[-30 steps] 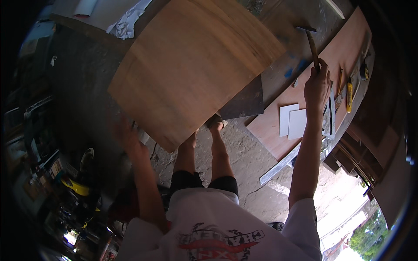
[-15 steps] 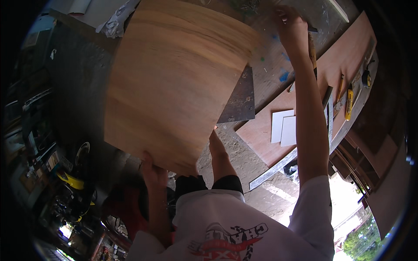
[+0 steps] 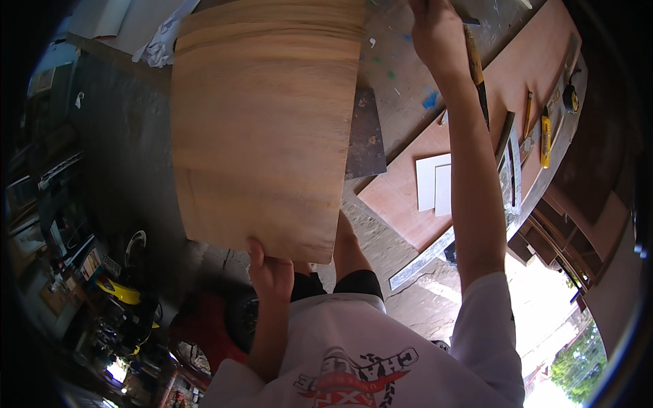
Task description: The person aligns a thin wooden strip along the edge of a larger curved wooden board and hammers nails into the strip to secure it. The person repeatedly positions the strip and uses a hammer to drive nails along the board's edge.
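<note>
A large rectangular plywood board (image 3: 265,129) with brown grain spans the upper middle, tilted up in front of me. My left hand (image 3: 272,275) grips its near edge, thumb on the upper face and fingers underneath. Stretched far forward, my right hand (image 3: 439,41) is apart from the board, to its right; its fingers run out at the upper edge of the picture. Beside that hand and wrist lies a long tool with a wooden handle (image 3: 474,58), its kind not clear. A dark flat plate (image 3: 367,136) shows partly from behind the board's right edge.
On the paint-spotted worktable to the right lies a reddish plywood sheet (image 3: 408,204) bearing two white squares (image 3: 426,183). A pencil (image 3: 528,112), a yellow utility knife (image 3: 545,141) and a tape measure (image 3: 570,98) lie farther right. Crumpled white material (image 3: 162,41) is at upper left.
The board has swung round, its near edge shifting right and its far right corner shifting left. My left hand moved right with it. My right hand moved slightly left and farther away.
</note>
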`<state>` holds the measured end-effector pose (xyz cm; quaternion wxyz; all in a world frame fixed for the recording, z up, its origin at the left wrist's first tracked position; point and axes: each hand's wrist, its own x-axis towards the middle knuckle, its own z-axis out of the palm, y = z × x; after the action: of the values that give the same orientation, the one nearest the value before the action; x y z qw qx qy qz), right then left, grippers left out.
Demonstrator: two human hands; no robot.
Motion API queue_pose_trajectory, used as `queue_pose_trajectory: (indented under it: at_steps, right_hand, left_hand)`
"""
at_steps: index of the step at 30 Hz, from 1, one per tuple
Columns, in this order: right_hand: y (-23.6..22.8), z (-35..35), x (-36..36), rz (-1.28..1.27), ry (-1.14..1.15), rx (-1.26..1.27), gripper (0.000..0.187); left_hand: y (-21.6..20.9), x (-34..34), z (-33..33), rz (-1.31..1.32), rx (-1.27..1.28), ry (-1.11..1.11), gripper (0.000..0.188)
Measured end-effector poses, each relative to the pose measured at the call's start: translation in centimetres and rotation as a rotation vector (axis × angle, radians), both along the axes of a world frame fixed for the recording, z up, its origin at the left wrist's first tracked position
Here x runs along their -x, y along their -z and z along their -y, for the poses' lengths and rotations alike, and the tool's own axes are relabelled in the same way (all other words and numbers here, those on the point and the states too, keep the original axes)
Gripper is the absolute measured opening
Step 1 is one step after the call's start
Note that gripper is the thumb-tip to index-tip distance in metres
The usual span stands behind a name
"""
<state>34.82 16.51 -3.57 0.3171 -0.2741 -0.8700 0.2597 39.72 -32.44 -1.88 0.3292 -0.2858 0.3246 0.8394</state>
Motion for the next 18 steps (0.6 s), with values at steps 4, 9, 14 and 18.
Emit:
queue_pose_trajectory:
  at_steps: [4,9,14,18]
  right_hand:
    - [-2.3,4.3,-5.1,-0.083,0.094,0.250,0.014]
    - [-4.6,10.0,-10.3,-0.075,0.154,0.416,0.013]
    - [-5.5,15.3,-13.8,-0.100,0.227,0.676,0.010]
    - [-5.6,18.3,-14.6,-0.120,0.220,0.718,0.003]
  left_hand:
    - [-1.1,-1.2,-0.3,-0.001,-0.098,0.026,0.046]
    - [-0.2,-2.4,-1.7,0.026,-0.104,-0.018,0.038]
    - [0.7,-2.2,-2.4,-0.109,-0.225,0.163,0.039]
    - [0.6,-2.0,-1.7,-0.091,0.022,0.252,0.038]
